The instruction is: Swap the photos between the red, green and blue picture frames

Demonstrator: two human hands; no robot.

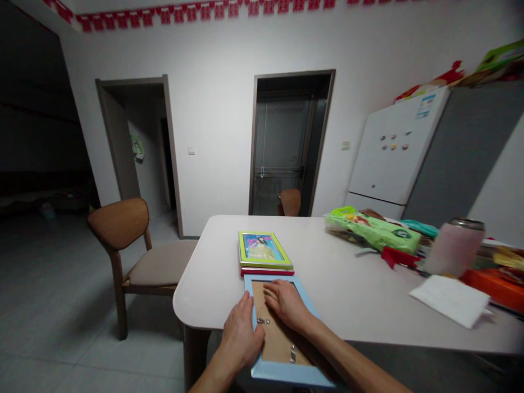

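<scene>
A light-blue picture frame point(286, 372) lies face down at the table's near edge, its lower end reaching past that edge. Its brown backing board point(278, 349) faces up and carries metal clips. My left hand point(242, 334) grips the frame's left side, thumb on top near one clip. On the upper part of the backing rests my right hand point(289, 305), its fingers spread and slightly bent, holding nothing. Just beyond, a yellow-green picture frame point(262, 248) with a figure in a yellow dress lies face up on a red frame point(268, 272).
The white table point(327, 273) bears a green soft pack point(380, 232), a pink tumbler point(454, 248), white tissue point(452, 299) and an orange box point(497, 289) on the right. A wooden chair point(159, 265) stands left. A refrigerator point(397, 147) is at the back right.
</scene>
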